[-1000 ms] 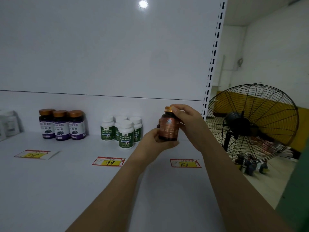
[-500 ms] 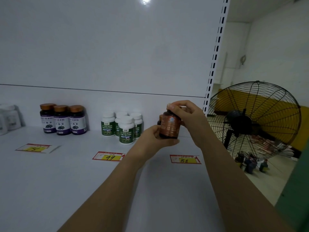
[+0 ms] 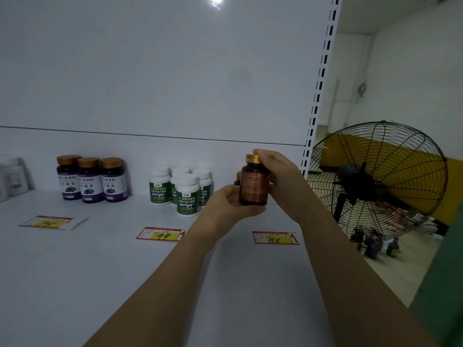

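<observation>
Far left on the shelf (image 3: 75, 271) stand purple-label bottles (image 3: 91, 179), then white bottles (image 3: 181, 190); the left hand (image 3: 226, 209) cradles the upright amber bottle (image 3: 253, 184) from below, the right hand (image 3: 278, 176) pinching its gold cap, above the 158 tag (image 3: 274, 237)

**A shop shelf stocked with supplements**

This is a shop. A white metal display shelf (image 3: 75, 271) runs in front of a plain back panel (image 3: 150, 71), with a slotted upright (image 3: 323, 71) at its right end, as on retail racking. Red and yellow price tags lie along the shelf front, handwritten 99 (image 3: 161, 234) and 158 (image 3: 275, 238); a third tag (image 3: 47, 222) is hard to read. Goods stand in groups by kind behind them: purple-label bottles (image 3: 90, 180) with bronze caps, and white bottles with green labels (image 3: 188, 194). A brown bottle (image 3: 253, 186) of the same sort is up over the 158 tag. Beyond the racking stands a black fan (image 3: 375, 181).
</observation>
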Motion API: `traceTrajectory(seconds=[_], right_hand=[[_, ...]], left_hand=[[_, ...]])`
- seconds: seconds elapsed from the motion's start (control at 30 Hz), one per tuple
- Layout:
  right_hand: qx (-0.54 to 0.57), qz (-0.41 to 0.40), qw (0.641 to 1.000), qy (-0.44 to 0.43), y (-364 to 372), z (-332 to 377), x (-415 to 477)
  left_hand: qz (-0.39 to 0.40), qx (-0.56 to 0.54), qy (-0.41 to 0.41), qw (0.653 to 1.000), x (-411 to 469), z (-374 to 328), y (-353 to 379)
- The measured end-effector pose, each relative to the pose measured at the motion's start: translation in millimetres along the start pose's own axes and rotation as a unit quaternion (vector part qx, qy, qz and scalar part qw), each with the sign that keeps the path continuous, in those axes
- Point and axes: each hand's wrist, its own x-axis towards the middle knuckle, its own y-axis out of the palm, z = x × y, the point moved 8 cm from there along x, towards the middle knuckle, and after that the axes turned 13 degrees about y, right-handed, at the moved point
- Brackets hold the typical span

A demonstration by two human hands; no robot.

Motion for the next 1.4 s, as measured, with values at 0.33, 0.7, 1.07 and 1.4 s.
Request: traceTrajectory(seconds=[0.33,0.7,1.07,1.4], right_hand=[[0.010,-0.023,0.999,-0.027,-9,4,-3],[-0.001,-0.006,1.000,-0.027,-7,3,-3],[-0.004,-0.004,1.000,-0.026,-5,2,-4],[-0.019,0.001,1.000,0.002,-2,-3,0]], left_hand=[[0.010,0.027,0.008,1.000,-1,-2,0],[0.014,-0.001,-0.009,1.000,-2,0,0],[-0.017,-0.013,0.005,1.000,-2,-1,-4],[-0.017,-0.017,0.006,1.000,0,2,-5]])
